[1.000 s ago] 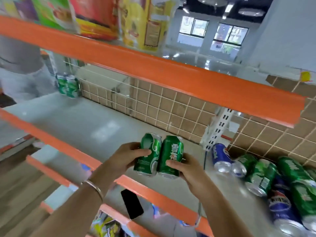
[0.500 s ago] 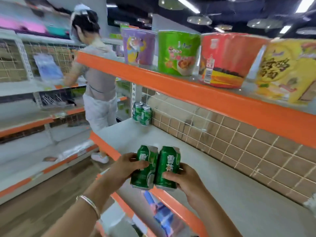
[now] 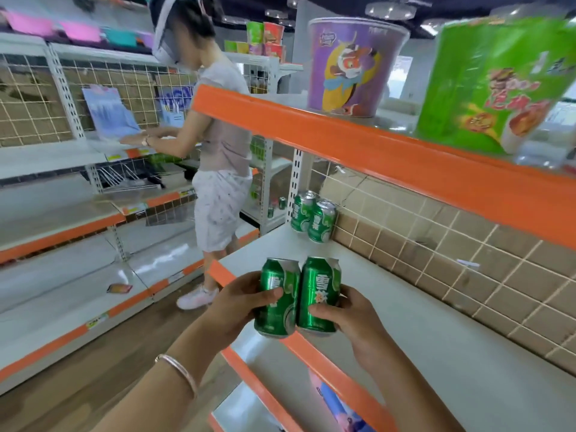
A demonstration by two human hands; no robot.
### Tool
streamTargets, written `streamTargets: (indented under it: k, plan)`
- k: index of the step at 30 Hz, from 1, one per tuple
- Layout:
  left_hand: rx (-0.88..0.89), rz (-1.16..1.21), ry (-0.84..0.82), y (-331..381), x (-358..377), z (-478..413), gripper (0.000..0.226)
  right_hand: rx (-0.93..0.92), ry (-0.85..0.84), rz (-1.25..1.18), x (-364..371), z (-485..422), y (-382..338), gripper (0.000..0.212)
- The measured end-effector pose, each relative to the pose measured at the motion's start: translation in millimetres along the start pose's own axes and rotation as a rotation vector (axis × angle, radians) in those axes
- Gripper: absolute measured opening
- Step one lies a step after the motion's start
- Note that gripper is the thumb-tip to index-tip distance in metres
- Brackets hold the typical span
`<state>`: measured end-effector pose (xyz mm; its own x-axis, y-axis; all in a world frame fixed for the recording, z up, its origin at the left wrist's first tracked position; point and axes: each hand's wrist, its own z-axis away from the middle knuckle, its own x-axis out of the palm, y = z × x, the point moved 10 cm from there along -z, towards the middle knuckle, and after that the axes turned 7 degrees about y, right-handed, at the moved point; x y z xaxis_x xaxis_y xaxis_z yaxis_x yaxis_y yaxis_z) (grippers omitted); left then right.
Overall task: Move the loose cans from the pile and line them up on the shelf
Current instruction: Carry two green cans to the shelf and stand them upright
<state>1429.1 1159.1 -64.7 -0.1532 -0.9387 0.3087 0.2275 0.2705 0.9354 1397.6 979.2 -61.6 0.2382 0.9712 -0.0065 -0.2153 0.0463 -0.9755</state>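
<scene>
Head view, the only one. The two green cans, left can (image 3: 276, 299) and right can (image 3: 319, 294), stood pretty much upright, long axes near vertical. Their silver tops were up and leaning a touch away from the camera, with the labels facing it. They were side by side with their sides touching, right over the orange front lip (image 3: 327, 363) of the middle shelf (image 3: 436, 332). I honestly couldn't tell if the bottoms were touching it or just above it.

The left hand (image 3: 237, 302) came in from lower left, thumb laid across the front of the left can and fingers wrapped behind, so that grip was clamped on it. A thin bracelet (image 3: 179, 371) sat on that wrist. The right hand (image 3: 352, 319) came from lower right with its thumb low across the right can's front, and that grip was wrapped round its can the same way.

At the far end of the same shelf, two more green cans (image 3: 314, 216) stood upright against the grid back wall, well apart from the held pair. The shelf above carried a purple tub (image 3: 352, 67) and a green tub (image 3: 492, 85). Another person (image 3: 221, 169) stood at the next rack over.
</scene>
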Motion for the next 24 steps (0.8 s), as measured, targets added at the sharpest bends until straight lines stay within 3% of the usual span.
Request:
streamTargets:
  k: [4,10,20,24]
  plan:
    - [0.037,-0.011,0.016,8,-16,-50,0.053,-0.019,-0.007,-0.003,17,-49,-5,0.042]
    - [0.077,-0.060,0.010,18,-32,-115,0.049,-0.041,0.042,0.022,35,-107,-10,0.043]
    - [0.088,-0.095,-0.071,14,-26,-184,0.056,-0.120,0.326,0.053,30,-167,10,0.067]
    - [0.109,-0.197,-0.150,20,-22,-207,0.061,-0.180,0.345,0.010,35,-177,14,0.070]
